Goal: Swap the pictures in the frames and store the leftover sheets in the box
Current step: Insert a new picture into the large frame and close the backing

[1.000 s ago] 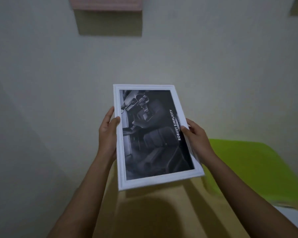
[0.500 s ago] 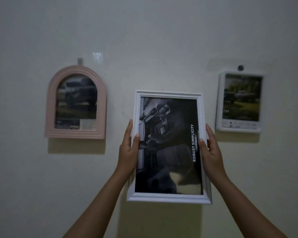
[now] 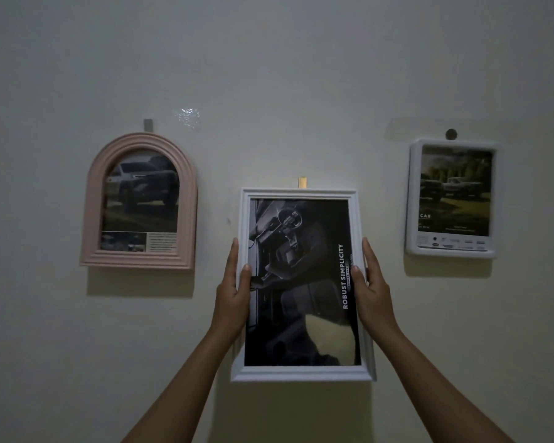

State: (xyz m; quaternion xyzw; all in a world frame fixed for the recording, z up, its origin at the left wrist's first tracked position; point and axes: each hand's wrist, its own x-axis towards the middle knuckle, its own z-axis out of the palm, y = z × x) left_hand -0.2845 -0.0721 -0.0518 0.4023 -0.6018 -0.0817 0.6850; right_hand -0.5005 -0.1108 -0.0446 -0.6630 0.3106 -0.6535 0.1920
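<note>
Late stage of re-hanging, seen from the head camera. The left hand and the right hand grasp the white frame by its two side rails. Each thumb lies on the front face, and the fingers run along the outer edge. The frame stands upright between the hands, against or just off the wall; contact cannot be told. Its top rail sits just under a small hanging tab, above the fingertips. The frame holds a dark picture lettered "ROBUST SIMPLICITY", so its refilling appears done. Whether it has caught on the tab cannot be seen, so hanging and letting go are judged the step in hand. Outboard of the left hand and a little higher, a pink arched frame hangs with a vehicle print in it. Outboard of the right hand, at a similar height, a white rounded frame hangs under a round peg, also filled. Whether those two prints are the swapped ones cannot be told. The leftover sheets and the box are out of view, so storing them can only be judged as possibly left to do.
</note>
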